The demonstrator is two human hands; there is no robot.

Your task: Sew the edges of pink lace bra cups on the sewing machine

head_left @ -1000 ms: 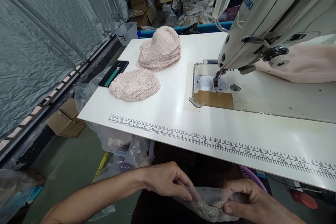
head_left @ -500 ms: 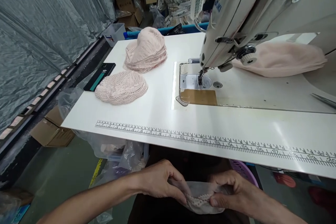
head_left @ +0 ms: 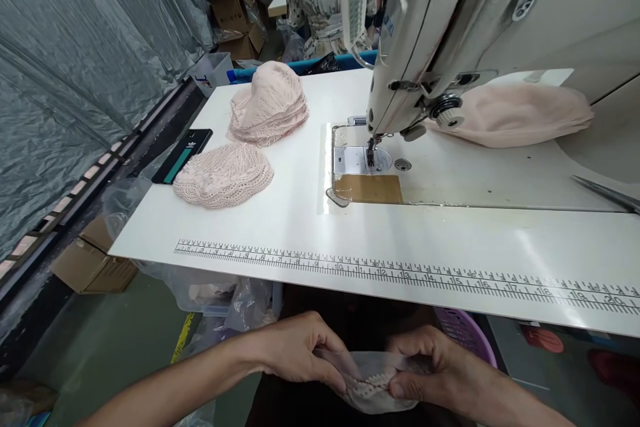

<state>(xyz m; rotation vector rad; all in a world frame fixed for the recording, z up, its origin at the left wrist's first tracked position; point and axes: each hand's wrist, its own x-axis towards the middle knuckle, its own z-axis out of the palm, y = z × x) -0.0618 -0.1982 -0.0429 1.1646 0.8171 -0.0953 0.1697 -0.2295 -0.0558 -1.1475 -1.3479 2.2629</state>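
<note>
Pale pink sheer fabric piece [head_left: 373,390] with a lace-patterned edge, crumpled, held low over the lap, below the front edge of the white table [head_left: 310,227]. Pinched at its left end by left hand [head_left: 295,350], thumb against fingers; same grip at its right end by right hand [head_left: 430,367]. Hands close, fabric bridging between. Printed ruler strip [head_left: 400,273] along table front. Bare tabletop from strip up to sewing machine [head_left: 475,33]. Pink knit stack [head_left: 223,175] and dark phone [head_left: 183,155] near left edge. Purple basket [head_left: 463,333] just behind right hand.

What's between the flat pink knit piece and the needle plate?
In the head view, only bare white table separates the knit piece from the needle plate.
</note>
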